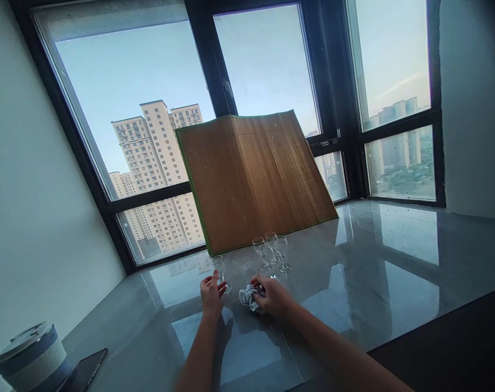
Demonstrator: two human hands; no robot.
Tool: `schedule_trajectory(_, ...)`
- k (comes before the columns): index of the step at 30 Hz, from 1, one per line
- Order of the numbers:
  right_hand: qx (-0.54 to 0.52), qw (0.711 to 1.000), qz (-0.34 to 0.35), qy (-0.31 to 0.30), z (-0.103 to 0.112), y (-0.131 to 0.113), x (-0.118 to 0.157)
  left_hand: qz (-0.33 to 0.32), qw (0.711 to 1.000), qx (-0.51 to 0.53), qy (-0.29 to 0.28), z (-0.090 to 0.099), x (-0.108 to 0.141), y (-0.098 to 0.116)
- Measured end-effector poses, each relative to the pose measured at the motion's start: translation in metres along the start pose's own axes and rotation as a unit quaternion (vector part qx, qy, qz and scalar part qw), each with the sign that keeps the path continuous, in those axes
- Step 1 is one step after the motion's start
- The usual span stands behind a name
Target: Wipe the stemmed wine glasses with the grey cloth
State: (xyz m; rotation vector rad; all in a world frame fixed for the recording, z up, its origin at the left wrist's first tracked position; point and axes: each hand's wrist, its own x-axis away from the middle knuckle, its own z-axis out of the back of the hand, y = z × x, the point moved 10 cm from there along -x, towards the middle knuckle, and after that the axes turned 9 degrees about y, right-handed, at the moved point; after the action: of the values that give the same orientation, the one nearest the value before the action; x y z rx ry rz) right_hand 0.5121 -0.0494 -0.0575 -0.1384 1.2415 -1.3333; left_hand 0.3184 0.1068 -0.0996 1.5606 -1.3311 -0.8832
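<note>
A small clear stemmed glass (pixel 218 264) stands on the glossy grey surface. My left hand (pixel 211 294) is at its stem, fingers curled around it from the near left side. In my right hand (pixel 274 296) is a crumpled pale grey-blue cloth (pixel 251 298), pinched between thumb and fingers just above the surface. Beyond the right hand several similar stemmed glasses (pixel 267 253) stand upright in a close cluster, partly overlapping one another. The exact finger contact on the left glass is small and hard to make out.
A brown woven mat (pixel 255 179) with a green edge leans against the windows behind the glasses. At the lower left are a lidded cup (pixel 33 359) and a dark phone (pixel 84 370). The grey tiled ledge (pixel 353 272) reaches to the window frames and ends at a dark front edge.
</note>
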Motion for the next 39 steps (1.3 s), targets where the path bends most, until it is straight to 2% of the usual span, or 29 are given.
schedule_trajectory(8, 0.013, 1.000, -0.009, -0.012, -0.001, 0.001, 0.001, 0.047, 0.998, 0.048, 0.000, 0.001, -0.006, -0.009)
schedule_trajectory(21, 0.021, 0.999, -0.024, -0.027, -0.001, 0.002, 0.002, 0.044, 0.996, 0.074, -0.013, -0.003, -0.012, -0.009)
schedule_trajectory(28, 0.015, 0.999, -0.008, -0.033, -0.002, -0.001, 0.002, 0.037, 0.996, 0.076, -0.020, -0.001, -0.016, -0.005)
schedule_trajectory(35, -0.025, 0.996, 0.003, -0.088, -0.007, -0.012, 0.008, 0.035, 0.997, 0.063, -0.037, 0.003, -0.021, -0.001)
schedule_trajectory(39, -0.066, 0.994, 0.049, -0.067, -0.003, -0.019, 0.007, 0.024, 0.998, 0.035, -0.045, 0.004, -0.024, -0.001)
